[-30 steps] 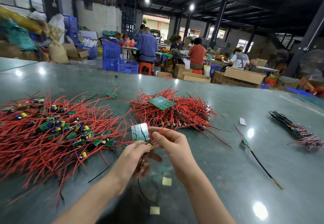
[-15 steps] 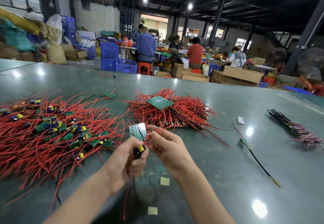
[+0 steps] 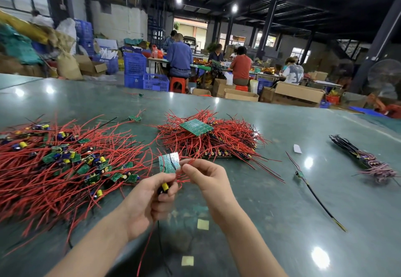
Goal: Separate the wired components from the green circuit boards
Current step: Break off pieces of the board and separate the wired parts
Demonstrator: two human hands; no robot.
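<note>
My left hand (image 3: 149,200) grips a small wired component with a yellow-topped capacitor (image 3: 165,187); red and black wires hang below the fist. A green circuit board panel (image 3: 169,162) stands upright just above it, held between both hands. My right hand (image 3: 206,178) pinches the panel's right edge along with a red wire. A large pile of separated wired components (image 3: 65,163) with red wires lies at the left. Another pile of red-wired boards (image 3: 212,142) sits behind the hands, with a green board (image 3: 196,127) on top.
On the dark green table (image 3: 282,200) a single black-wired piece (image 3: 300,173) lies at the right, a dark wire bundle (image 3: 364,157) farther right, and yellow paper squares (image 3: 202,224) near my arms. People work at tables with crates and boxes behind.
My left hand has closed into a fist around the component and wires, which now hang below it. Both hands stay at the panel; the view shifted slightly.
</note>
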